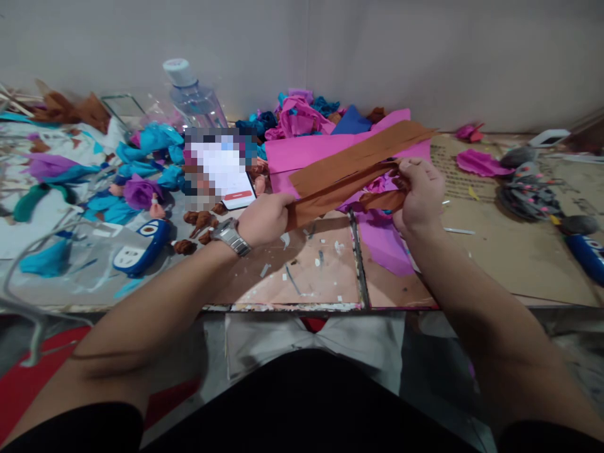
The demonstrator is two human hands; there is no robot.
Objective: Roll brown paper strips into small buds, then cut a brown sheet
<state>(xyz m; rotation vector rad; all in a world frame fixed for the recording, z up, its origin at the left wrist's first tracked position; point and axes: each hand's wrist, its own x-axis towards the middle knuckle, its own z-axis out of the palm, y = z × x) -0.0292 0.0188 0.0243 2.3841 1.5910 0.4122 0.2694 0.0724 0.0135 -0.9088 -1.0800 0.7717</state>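
Note:
Both hands hold a brown strip of crepe paper (330,196) stretched between them above the table. My left hand (265,220), with a metal watch on its wrist, is closed on the strip's near left end. At the other end, my right hand (419,192) pinches the strip, which is bunched and creased by the fingers. Just behind lies a wider flat brown crepe piece (363,154) on pink crepe sheets (287,154). A purple crepe piece (384,242) lies below my right hand.
A clear bottle (198,107) stands at the back left beside a partly blurred phone (238,192). Blue crepe pieces (155,138), a blue power socket (141,248) and cables lie left. A cardboard sheet (509,251) and a pincushion (528,192) are on the right.

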